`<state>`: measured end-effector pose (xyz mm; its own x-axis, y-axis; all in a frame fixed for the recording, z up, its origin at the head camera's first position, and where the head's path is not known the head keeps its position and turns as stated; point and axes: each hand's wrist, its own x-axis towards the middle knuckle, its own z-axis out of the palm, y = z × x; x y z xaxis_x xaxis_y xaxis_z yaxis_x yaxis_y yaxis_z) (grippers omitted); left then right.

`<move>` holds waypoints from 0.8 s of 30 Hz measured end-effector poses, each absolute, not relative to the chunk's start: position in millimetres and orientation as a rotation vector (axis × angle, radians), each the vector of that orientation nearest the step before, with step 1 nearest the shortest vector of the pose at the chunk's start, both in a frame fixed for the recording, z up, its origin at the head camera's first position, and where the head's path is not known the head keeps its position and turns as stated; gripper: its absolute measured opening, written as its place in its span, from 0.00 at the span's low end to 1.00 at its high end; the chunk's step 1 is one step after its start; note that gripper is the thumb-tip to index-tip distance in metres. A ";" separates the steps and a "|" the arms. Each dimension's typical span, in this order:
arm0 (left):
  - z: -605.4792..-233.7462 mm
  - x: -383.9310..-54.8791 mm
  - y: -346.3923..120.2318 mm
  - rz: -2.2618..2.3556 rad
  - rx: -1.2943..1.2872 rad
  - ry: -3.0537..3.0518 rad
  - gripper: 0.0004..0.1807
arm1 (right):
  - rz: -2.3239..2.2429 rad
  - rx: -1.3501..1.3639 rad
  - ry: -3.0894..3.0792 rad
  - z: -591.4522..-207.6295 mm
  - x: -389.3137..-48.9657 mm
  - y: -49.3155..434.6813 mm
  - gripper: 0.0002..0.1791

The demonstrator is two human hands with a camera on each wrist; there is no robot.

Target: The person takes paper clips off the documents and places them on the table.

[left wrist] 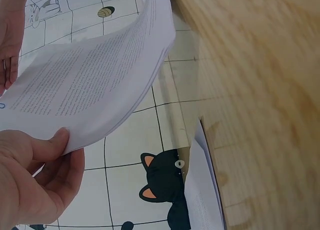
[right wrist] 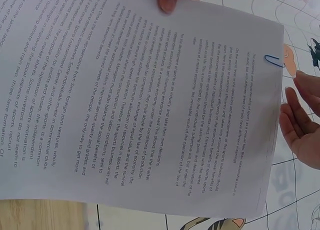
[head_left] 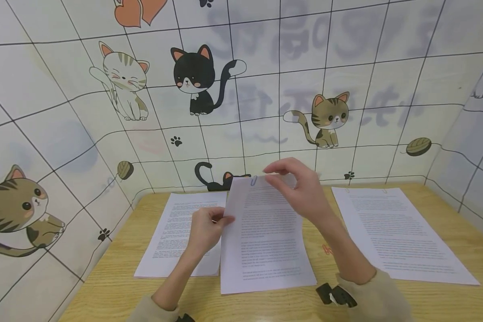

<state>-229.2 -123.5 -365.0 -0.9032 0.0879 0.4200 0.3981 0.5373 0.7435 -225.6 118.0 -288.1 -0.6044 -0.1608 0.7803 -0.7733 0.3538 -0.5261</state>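
A sheaf of printed paper [head_left: 265, 241] is raised above the table, its upper end tilted up. At its left edge my left hand [head_left: 209, 226] pinches it between thumb and fingers, as the left wrist view also shows at the hand [left wrist: 40, 175]. A blue paper clip [right wrist: 274, 60] sits on the top edge, towards the left corner in the head view. Beside that edge is my right hand [head_left: 299, 188], thumb and fingers parted with nothing between them. In the right wrist view its fingertips [right wrist: 290, 97] stand just off the edge near the clip.
Another printed stack [head_left: 175, 237] lies on the wooden table [head_left: 112, 264] to the left, partly behind the raised sheaf. To the right lies a stack [head_left: 406, 241] with two pale clips on its top edge. Red paper clips [head_left: 327, 249] lie between. A cat-patterned wall [head_left: 261, 129] stands behind.
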 end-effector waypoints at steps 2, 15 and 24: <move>-365.2 -228.8 -123.3 -1.312 -0.410 -2.441 0.05 | 1.240 0.799 -1.995 -287.7 -227.1 115.8 0.09; -365.7 -228.0 -122.7 -1.316 -0.415 -2.436 0.05 | 1.245 0.821 -2.051 -289.2 -227.8 106.5 0.04; -364.7 -228.2 -124.0 -1.292 -0.420 -2.433 0.05 | 1.276 0.803 -2.049 -290.6 -228.4 104.5 0.04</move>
<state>-228.2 -124.0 -364.7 -0.8939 0.0937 0.4384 0.4157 0.5395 0.7322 -228.4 104.5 -290.6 -0.6448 -0.1818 0.7424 -0.7466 0.3583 -0.5606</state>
